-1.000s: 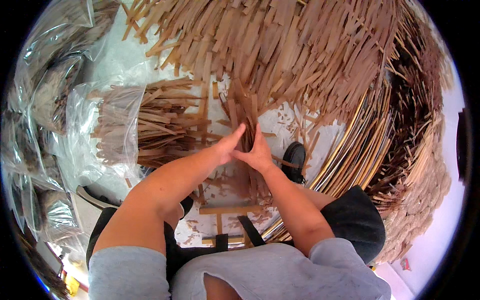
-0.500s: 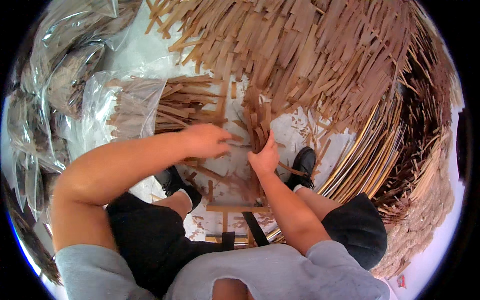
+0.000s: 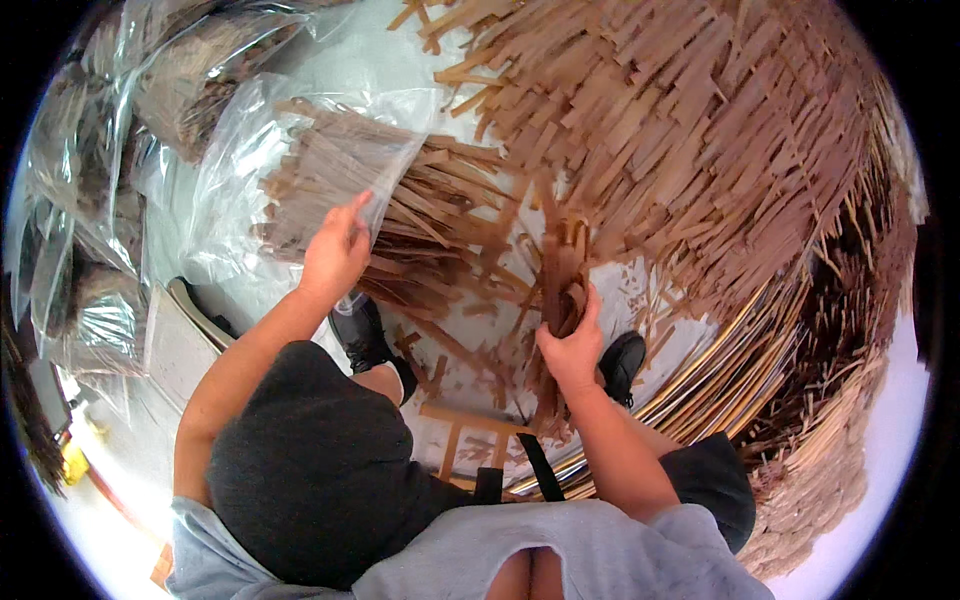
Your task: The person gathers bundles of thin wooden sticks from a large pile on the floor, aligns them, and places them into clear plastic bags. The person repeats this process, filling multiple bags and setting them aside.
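Note:
My right hand (image 3: 572,350) is wrapped round a bundle of flat brown strips (image 3: 562,268) that stands roughly lengthwise between my feet. To the left, my left hand (image 3: 338,250) lies at the edge of a clear plastic bag (image 3: 235,150), its index finger stretched out along the plastic and the other fingers partly curled. Nothing shows in that hand. A thick stack of brown strips (image 3: 430,220) sticks out of the bag's mouth toward the middle.
A large layered sheet of brown strips (image 3: 680,130) spreads across the far right. Long thin rods (image 3: 740,345) curve along the right side. More filled plastic bags (image 3: 90,170) crowd the left. A small wooden frame (image 3: 470,418) lies between my legs, and strip scraps litter the floor (image 3: 480,350).
My left hand has moved left, away from the strip bundle, to the plastic bag's edge. My right hand still holds the bundle. The whole view has shifted.

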Tool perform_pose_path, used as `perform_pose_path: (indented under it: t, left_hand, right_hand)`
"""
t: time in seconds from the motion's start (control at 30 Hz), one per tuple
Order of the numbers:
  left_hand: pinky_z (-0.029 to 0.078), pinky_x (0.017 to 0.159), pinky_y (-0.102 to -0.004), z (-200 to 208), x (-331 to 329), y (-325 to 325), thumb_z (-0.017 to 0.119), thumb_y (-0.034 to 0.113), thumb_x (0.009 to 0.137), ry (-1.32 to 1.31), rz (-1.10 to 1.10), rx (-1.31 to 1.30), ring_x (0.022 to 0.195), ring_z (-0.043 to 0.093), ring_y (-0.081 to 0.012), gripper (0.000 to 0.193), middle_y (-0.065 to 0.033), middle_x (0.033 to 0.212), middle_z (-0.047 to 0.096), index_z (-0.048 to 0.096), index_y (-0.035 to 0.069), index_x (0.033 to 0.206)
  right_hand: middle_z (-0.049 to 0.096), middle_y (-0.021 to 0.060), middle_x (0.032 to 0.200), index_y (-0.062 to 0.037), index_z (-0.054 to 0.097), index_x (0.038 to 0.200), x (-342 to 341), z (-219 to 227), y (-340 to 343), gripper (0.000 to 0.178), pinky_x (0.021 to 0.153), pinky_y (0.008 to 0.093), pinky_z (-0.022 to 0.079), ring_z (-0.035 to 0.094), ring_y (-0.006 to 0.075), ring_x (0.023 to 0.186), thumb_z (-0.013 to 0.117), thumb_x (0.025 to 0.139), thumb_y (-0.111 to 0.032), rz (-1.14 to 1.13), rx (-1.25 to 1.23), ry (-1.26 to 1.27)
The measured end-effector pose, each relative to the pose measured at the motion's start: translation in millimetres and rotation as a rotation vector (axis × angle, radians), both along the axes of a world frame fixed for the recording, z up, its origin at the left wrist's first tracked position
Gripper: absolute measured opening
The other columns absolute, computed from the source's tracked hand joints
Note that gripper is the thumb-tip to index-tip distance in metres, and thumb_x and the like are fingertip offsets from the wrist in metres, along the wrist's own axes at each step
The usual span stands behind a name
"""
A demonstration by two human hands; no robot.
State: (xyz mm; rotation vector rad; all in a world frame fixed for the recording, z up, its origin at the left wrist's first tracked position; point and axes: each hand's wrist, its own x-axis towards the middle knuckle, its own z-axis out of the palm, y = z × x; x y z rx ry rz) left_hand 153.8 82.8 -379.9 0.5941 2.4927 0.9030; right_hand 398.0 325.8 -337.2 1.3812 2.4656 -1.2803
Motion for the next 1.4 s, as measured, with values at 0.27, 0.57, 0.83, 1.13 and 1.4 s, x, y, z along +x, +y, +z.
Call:
perform_pose_path:
  t: [0.27, 0.57, 0.83, 1.13, 1.4]
  left_hand:
    - [0.043, 0.055, -0.0186, 68, -27, 6, 0.050, -0.002, 0.090, -0.284, 0.088, 0.598, 0.058, 0.045, -0.0024, 0.050, -0.0024, 0.113, 0.056, 0.045, 0.010, 0.139]
    - [0.047, 0.087, -0.0317, 94, -31, 1, 0.053, 0.004, 0.090, -0.193, -0.310, 0.395, 0.112, 0.056, -0.0262, 0.049, -0.0139, 0.126, 0.054, 0.046, 0.010, 0.138]
    - [0.040, 0.098, -0.0388, 3, -129, -66, 0.058, 0.021, 0.090, 0.442, 0.223, 0.038, 0.114, 0.052, -0.0312, 0.042, -0.0160, 0.123, 0.057, 0.053, 0.009, 0.130]
    - [0.026, 0.109, -0.0380, -69, -185, -107, 0.052, 0.060, 0.087, -0.801, 0.481, 0.235, 0.135, 0.033, -0.0270, 0.074, -0.0111, 0.148, 0.035, 0.043, 0.011, 0.141]
    - [0.025, 0.109, -0.0361, -52, -154, -117, 0.048, 0.060, 0.089, -0.602, 0.520, 0.288, 0.135, 0.032, -0.0257, 0.074, -0.0089, 0.146, 0.036, 0.037, 0.011, 0.144]
  right_hand:
    - [0.061, 0.0210, 0.103, -0.0058, 0.035, 0.138, -127, 6, -36, 0.084, 0.084, 0.0458, 0.047, 0.059, 0.0387, 0.098, 0.071, 0.062, -0.009, 0.791, 0.144, -0.153]
    - [0.064, 0.0172, 0.101, -0.0043, 0.035, 0.139, -275, -37, -104, 0.071, 0.081, 0.0527, 0.043, 0.058, 0.0371, 0.098, 0.056, 0.082, -0.040, 1.076, 0.304, 0.114]
    - [0.038, 0.0167, 0.144, -0.0125, 0.041, 0.139, -217, -35, -68, 0.085, 0.113, 0.0503, 0.019, 0.033, 0.0338, 0.135, 0.072, 0.070, -0.049, 0.973, 0.223, 0.339]
    - [0.047, 0.0223, 0.136, -0.0039, 0.047, 0.134, -185, -99, -45, 0.066, 0.108, 0.0402, 0.032, 0.045, 0.0338, 0.127, 0.060, 0.087, -0.049, 0.093, -0.147, 0.125]
    - [0.050, 0.0172, 0.135, -0.0008, 0.049, 0.131, -115, -110, -4, 0.063, 0.107, 0.0378, 0.032, 0.045, 0.0268, 0.127, 0.051, 0.092, -0.051, -0.148, -0.405, 0.056]
